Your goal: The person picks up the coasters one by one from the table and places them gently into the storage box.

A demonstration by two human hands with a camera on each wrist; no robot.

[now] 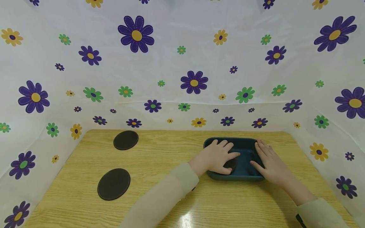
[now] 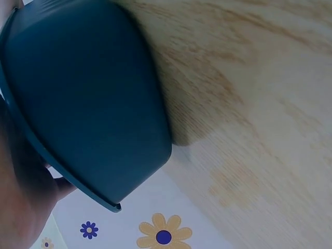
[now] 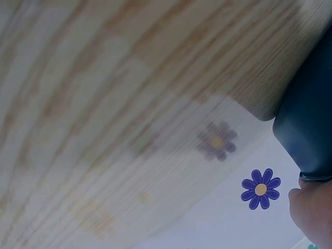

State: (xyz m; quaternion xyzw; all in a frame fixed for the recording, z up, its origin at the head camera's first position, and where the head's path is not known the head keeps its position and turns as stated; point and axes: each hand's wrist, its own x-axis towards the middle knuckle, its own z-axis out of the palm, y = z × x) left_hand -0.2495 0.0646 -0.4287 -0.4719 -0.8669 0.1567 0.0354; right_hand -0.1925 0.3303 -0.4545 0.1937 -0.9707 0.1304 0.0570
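Note:
A dark teal rectangular bin (image 1: 242,178) sits on the table at the right of the head view. Over its left end lies my left hand (image 1: 215,157), fingers spread and reaching inside. Beneath that hand a dark round piece (image 1: 231,164) shows in part; the palm hides the rest. My right hand (image 1: 271,164) rests along the bin's right end, fingers extended at the rim and thumb on the inner side. In the left wrist view, the bin's outer wall (image 2: 88,98) fills the left. The right wrist view catches a fingertip (image 3: 314,210) beside the rim.
Two flat black discs lie on the left of the wooden table (image 1: 171,148): a far disc (image 1: 125,140) and a nearer disc (image 1: 114,184). A white flower-print sheet (image 1: 168,66) encloses the back and sides.

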